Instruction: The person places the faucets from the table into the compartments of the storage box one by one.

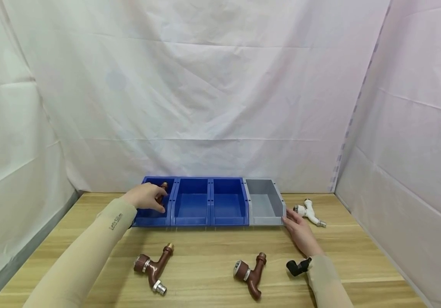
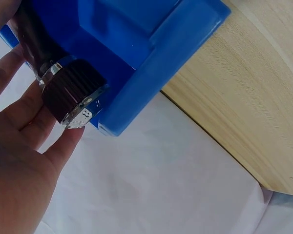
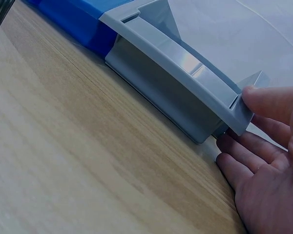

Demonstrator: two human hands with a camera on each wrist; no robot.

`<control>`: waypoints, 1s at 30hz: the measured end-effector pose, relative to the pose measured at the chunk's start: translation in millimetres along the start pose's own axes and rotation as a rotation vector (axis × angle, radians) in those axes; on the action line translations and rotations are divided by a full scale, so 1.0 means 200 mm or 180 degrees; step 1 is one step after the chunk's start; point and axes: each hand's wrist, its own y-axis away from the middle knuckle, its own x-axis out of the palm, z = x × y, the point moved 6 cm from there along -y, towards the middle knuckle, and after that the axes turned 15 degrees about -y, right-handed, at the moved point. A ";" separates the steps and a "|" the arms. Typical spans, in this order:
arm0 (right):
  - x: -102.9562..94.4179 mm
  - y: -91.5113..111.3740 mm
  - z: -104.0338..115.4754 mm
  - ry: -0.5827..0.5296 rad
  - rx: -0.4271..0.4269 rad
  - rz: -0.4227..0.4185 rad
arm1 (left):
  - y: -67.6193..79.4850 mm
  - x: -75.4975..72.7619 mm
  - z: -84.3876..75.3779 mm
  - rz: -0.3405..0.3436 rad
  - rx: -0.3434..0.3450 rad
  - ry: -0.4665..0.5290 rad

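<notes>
In the leftmost blue bin [image 1: 152,221], my left hand [image 1: 147,196] grips a dark brown water tap [image 2: 73,90]. The left wrist view shows the tap's ribbed knob with a clear end cap, and fingers curled round its side; the hand hides part of the tap in the head view. At the row's other end, my right hand [image 1: 302,234] pinches the front right corner of the grey bin [image 3: 166,53], thumb on top and fingers underneath.
Two more blue bins [image 1: 192,221] [image 1: 230,221] stand between the end bins. Two brown taps [image 1: 155,270] [image 1: 255,276] lie at the front of the wooden table [image 1: 201,256]. A white tap [image 1: 310,212] lies right of the grey bin. White cloth [image 1: 205,94] hangs behind.
</notes>
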 end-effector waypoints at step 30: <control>-0.01 0.03 0.00 0.0055 0.0071 -0.0026 | -0.02 0.06 -0.01 0.0084 0.0011 -0.0010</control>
